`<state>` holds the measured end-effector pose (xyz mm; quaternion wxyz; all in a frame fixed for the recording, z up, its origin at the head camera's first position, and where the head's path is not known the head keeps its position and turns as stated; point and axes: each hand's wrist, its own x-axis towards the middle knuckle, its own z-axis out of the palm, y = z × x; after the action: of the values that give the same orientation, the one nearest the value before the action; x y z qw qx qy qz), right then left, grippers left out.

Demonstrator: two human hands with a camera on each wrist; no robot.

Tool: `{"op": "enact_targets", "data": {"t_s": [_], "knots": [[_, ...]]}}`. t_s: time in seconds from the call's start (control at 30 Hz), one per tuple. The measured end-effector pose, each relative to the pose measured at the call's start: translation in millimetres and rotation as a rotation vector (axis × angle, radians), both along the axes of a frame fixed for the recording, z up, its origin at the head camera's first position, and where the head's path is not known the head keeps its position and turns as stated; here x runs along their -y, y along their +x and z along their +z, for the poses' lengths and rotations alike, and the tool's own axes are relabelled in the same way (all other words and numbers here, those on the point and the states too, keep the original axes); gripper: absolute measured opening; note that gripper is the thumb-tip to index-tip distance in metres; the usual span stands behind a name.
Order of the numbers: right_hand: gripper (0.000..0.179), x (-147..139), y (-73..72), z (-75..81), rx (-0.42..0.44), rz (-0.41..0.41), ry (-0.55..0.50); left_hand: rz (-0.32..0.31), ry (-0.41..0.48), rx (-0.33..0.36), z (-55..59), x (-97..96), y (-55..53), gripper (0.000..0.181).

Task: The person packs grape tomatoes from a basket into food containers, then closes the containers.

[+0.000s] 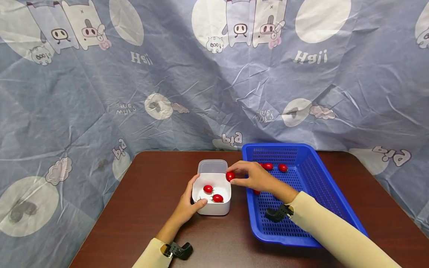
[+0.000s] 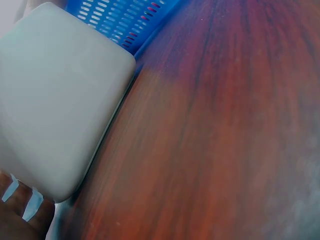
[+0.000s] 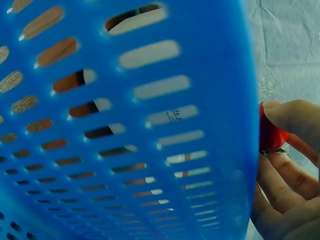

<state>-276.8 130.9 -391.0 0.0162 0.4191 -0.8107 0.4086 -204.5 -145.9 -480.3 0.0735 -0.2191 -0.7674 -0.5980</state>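
My right hand (image 1: 257, 176) pinches a red cherry tomato (image 1: 230, 176) between thumb and fingers, at the right rim of a small white container (image 1: 214, 210). In the right wrist view, green shows at the underside of the held tomato (image 3: 271, 134), past the basket wall (image 3: 225, 100). Two more cherry tomatoes (image 1: 207, 189) with green stems lie inside the container. My left hand (image 1: 186, 209) grips the container from its left side, thumb over the front rim and fingers along the wall. In the left wrist view, fingertips (image 2: 30, 212) show beside the white container (image 2: 60, 100).
A blue perforated basket (image 1: 281, 239) stands on the right, with several cherry tomatoes (image 1: 283, 168) in it, some partly hidden by my right arm. Behind the container is a translucent lid (image 1: 212, 166). The brown table (image 1: 151, 186) ends at a patterned cloth backdrop (image 1: 187, 74).
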Motion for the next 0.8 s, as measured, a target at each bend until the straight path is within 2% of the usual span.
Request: {"op": "enact_targets", "data": {"t_s": [0.5, 0.8], "knots": [[0.032, 16, 2.8, -7.3, 0.069, 0.085, 0.021, -0.022, 0.017, 0.004, -0.1, 0.8, -0.7, 0.083], [0.030, 18, 1.3, -8.5, -0.076, 0.089, 0.083, -0.019, 0.013, -0.012, 1.0, -0.2, -2.2, 0.083]]}}
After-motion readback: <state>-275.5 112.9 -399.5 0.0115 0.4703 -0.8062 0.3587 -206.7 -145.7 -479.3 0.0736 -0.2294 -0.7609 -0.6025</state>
